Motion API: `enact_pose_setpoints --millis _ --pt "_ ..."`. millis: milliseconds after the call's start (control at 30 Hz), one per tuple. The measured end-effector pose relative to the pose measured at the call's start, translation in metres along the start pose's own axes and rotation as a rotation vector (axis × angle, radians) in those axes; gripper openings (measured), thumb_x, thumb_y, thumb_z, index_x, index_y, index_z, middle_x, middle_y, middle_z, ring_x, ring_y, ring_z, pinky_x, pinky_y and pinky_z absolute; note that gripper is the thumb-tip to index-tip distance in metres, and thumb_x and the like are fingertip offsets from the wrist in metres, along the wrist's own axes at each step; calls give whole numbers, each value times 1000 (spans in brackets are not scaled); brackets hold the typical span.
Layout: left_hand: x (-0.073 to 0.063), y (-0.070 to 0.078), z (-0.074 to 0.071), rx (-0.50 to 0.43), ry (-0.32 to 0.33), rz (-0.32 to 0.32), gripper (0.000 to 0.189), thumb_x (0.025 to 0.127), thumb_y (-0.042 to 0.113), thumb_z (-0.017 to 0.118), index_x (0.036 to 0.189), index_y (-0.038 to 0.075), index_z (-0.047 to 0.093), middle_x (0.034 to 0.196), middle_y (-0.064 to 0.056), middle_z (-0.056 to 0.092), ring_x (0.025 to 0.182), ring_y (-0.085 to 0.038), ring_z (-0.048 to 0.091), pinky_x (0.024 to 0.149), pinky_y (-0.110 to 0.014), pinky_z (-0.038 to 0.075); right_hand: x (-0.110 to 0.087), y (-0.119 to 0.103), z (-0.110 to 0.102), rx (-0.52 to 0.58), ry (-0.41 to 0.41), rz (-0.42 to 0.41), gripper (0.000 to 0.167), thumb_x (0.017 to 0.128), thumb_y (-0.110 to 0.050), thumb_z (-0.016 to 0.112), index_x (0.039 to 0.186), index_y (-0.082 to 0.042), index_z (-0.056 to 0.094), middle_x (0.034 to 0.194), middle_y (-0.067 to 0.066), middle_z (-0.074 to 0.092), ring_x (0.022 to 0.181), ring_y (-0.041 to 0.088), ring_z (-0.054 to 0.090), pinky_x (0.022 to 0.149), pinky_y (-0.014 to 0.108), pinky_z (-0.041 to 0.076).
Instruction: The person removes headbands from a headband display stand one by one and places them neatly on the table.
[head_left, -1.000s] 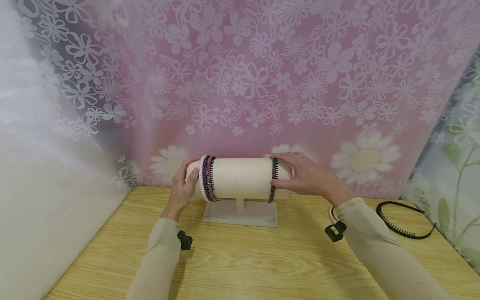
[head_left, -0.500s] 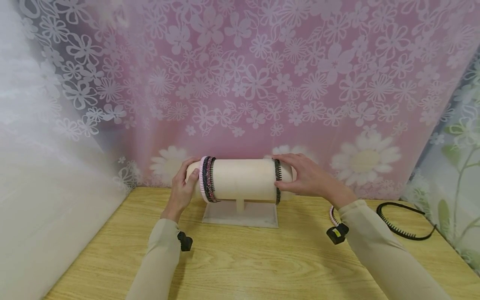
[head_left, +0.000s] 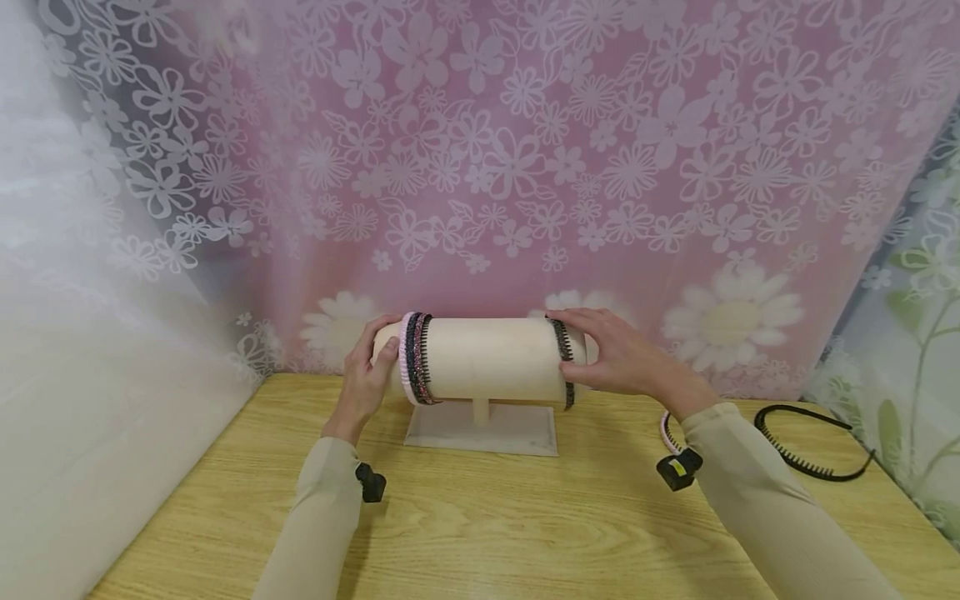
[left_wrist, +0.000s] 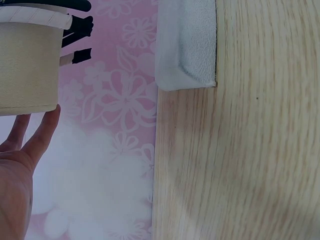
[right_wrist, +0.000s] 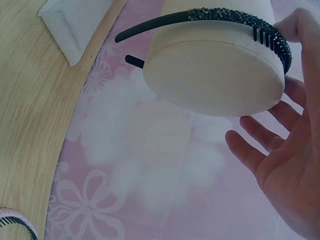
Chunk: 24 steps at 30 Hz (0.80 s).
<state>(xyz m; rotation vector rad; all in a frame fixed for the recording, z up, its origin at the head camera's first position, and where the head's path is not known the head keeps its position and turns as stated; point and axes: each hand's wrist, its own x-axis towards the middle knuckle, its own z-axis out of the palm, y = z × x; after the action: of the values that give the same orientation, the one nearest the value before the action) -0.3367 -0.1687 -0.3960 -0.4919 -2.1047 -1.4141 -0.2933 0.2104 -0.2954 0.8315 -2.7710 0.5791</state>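
A cream padded roll on a T-shaped headband display stand (head_left: 487, 358) lies crosswise on its post and pale base (head_left: 450, 433). My left hand (head_left: 362, 383) grips the roll's left end, thumb in front, beside a pink headband (head_left: 406, 367), a dark one (head_left: 412, 367) and a pink-and-dark glittery one (head_left: 422, 367). Near the right end sits a black glitter headband (head_left: 562, 337) with comb teeth, its tips sticking out past the roll in the right wrist view. My right hand (head_left: 622, 350) pinches this headband between thumb and forefinger; the other fingers lie around the roll's end.
On the wooden table (head_left: 480, 525), a plain black toothed headband (head_left: 813, 467) lies far right. A pink toothed headband (head_left: 667, 433) is partly hidden by my right wrist. A pink flowered curtain (head_left: 480, 167) hangs right behind the stand.
My right hand has slid the black glitter headband a short way right along the roll, toward its end. The left hand and the stand have stayed in place.
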Motion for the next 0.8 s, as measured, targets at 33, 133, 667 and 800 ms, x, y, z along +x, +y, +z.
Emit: enact_pose_setpoints --millis 33,133,667,800 --pt "0 0 0 -1 0 1 36 104 35 52 139 32 58 141 -1 62 100 -24 66 75 -35 57 -1 0 0 3 -2 2 74 89 -34 70 157 -20 43 157 15 47 143 42 42 113 67 35" --pt "0 0 0 -9 1 2 36 104 34 52 139 32 58 143 0 61 102 -24 66 77 -35 57 -2 1 0 13 -10 12 74 90 -34 69 158 -21 41 159 14 45 145 43 40 113 69 34" --pt "-2 2 1 -39 0 6 37 104 27 52 141 27 57 143 -4 61 99 -16 65 77 -27 56 -10 11 14 347 51 40 72 96 -24 69 160 -22 37 167 9 33 152 36 34 114 53 42" --pt "-2 2 0 -29 -1 0 36 105 29 51 140 30 57 141 -2 63 95 -15 65 75 -27 56 -16 12 24 392 143 23 68 97 -17 68 158 -16 39 166 12 33 150 36 37 112 52 45"
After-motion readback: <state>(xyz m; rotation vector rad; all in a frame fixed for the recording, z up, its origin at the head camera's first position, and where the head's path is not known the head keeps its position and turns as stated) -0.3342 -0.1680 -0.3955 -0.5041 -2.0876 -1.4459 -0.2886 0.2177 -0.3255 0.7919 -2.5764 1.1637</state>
